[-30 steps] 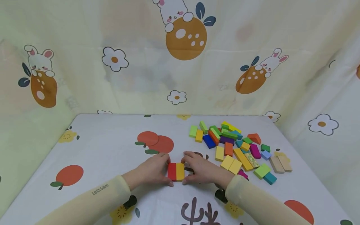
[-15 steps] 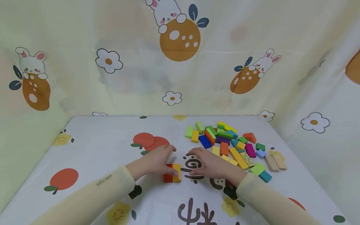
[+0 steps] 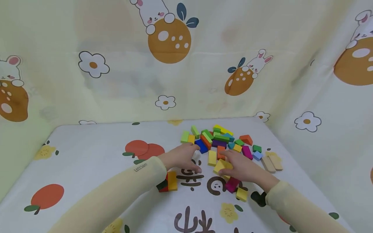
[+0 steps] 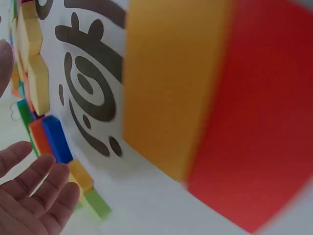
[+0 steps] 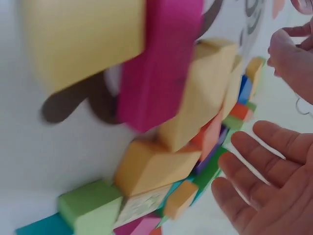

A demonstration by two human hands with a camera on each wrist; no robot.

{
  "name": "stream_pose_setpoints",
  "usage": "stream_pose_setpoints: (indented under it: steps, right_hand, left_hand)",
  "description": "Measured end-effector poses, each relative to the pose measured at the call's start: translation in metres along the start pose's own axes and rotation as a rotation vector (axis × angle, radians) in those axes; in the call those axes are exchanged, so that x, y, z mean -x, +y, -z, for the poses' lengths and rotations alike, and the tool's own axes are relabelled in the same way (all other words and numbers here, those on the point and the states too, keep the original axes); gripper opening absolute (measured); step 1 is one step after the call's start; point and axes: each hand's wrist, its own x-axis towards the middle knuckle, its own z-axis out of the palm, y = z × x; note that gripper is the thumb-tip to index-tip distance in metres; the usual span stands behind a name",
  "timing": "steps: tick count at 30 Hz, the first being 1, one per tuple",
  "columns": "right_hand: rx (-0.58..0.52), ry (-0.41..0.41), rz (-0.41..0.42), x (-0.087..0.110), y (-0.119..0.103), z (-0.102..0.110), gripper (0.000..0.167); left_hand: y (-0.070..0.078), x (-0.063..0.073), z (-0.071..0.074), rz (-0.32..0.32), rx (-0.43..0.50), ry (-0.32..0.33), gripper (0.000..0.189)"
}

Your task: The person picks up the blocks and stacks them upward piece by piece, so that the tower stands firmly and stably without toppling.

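Observation:
In the head view, a red block (image 3: pixel 165 189) and an orange-yellow block (image 3: pixel 172 181) lie side by side on the printed cloth, the red one partly covered by the dark wrist camera. My left hand (image 3: pixel 183 157) is off to their right, fingers relaxed and holding nothing, close by a blue block (image 3: pixel 201 146) at the pile's left edge. Over the pale yellow blocks (image 3: pixel 220 166) reaches my right hand (image 3: pixel 241 165), its fingers extended. The right wrist view shows those fingers (image 5: pixel 244 176) spread above the pile, with a magenta block (image 5: pixel 161 68) close to the camera.
Several coloured blocks spread behind and around my right hand, among them an orange block (image 3: pixel 220 152) and a purple block (image 3: pixel 219 143). Two plain wooden blocks (image 3: pixel 268 164) lie at the right. A patterned curtain (image 3: pixel 122 87) hangs behind the table.
Both hands have left the red and orange-yellow blocks, which stay side by side. The left hand has moved right and forward, the right hand over the pile. The head view has turned right.

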Motion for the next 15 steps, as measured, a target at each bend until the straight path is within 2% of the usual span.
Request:
stream_pose_setpoints:
  steps: [4, 8, 15]
  right_hand:
    - [0.096, 0.019, -0.015, 0.001, 0.01, -0.007, 0.072]
    - [0.22, 0.036, -0.021, 0.001, 0.01, -0.014, 0.077]
    - [0.337, 0.075, -0.055, -0.004, 0.005, -0.02, 0.083]
  left_hand:
    - [0.01, -0.018, -0.005, -0.018, -0.056, -0.011, 0.083]
    - [0.022, -0.033, -0.011, -0.033, -0.121, 0.001, 0.083]
    - [0.035, -0.05, -0.017, -0.03, -0.212, 0.049, 0.066]
